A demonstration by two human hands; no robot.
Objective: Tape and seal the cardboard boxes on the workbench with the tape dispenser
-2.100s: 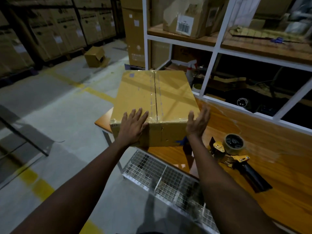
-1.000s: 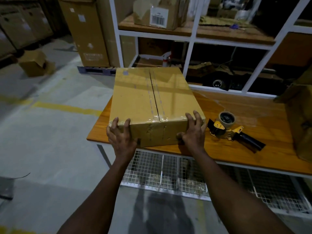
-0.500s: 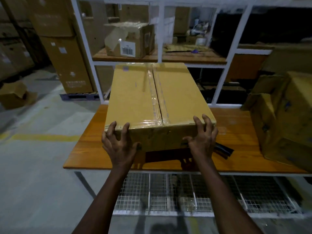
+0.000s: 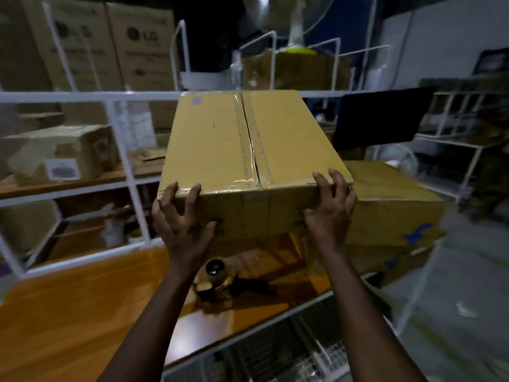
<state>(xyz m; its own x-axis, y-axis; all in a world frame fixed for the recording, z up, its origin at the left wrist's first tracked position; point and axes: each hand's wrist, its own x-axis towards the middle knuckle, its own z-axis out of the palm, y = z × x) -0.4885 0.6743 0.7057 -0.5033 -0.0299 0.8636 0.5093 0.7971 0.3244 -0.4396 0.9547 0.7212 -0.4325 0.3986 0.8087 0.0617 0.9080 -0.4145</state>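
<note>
Box (image 4: 248, 150) is hanging clear of the bench (image 4: 68, 312), taped seam running away from the fingers. Left hand (image 4: 181, 227) is clamping the near-left corner, fingers hooking over the top edge and thumb pressing the front face. Right hand (image 4: 329, 213) is gripping the near-right corner the same way. Dispenser (image 4: 220, 279) is lying on the bench below the knuckles, between the forearms. Second box (image 4: 391, 208) is sitting just beyond the right fingers.
</note>
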